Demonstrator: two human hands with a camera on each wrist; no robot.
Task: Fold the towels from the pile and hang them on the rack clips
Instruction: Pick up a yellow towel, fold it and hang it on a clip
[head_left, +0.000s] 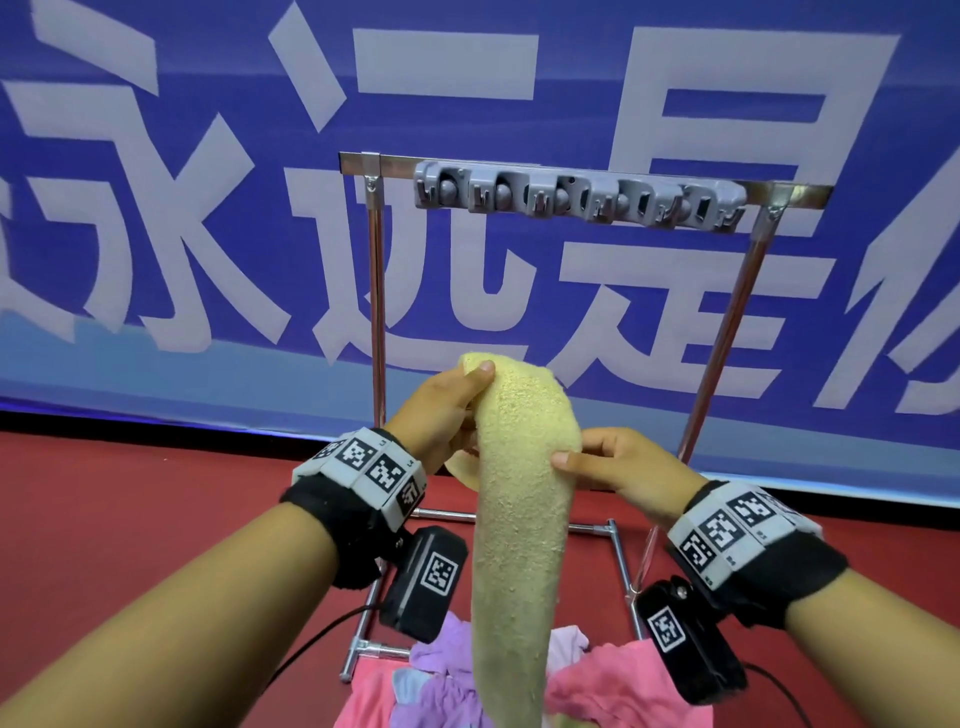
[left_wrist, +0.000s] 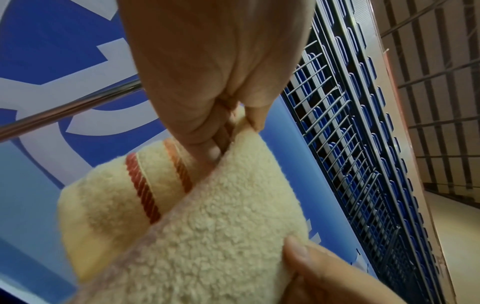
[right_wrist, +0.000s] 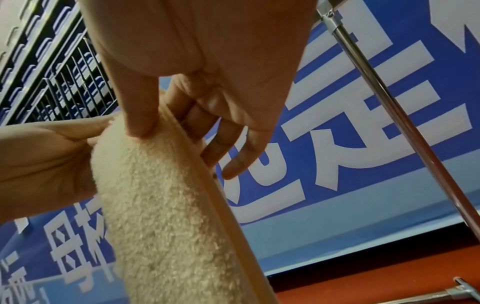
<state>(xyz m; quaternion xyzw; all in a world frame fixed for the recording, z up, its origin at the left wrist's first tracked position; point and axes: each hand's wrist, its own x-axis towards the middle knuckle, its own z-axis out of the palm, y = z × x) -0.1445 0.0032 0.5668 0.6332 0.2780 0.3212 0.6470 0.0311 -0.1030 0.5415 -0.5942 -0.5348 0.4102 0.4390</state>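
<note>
In the head view my left hand sits just left of centre, thumb on top and fingers curled behind, pinching the upper end of the yellow towel. The left wrist view shows the same hand gripping a fold of the towel, with red and orange stripes near the fingertips. The towel drapes over that hand at mid-frame and hangs straight down the centre, its lower end reaching the pile of pink and purple towels at the bottom edge. Right of the towel, my right hand pinches its side edge, thumb in front; in the right wrist view the thumb presses the towel while the other fingers lie loosely spread behind the hem. Above, upper centre to upper right, the rack carries a grey row of clips, well apart from the towel. A blue banner fills the background.
</note>
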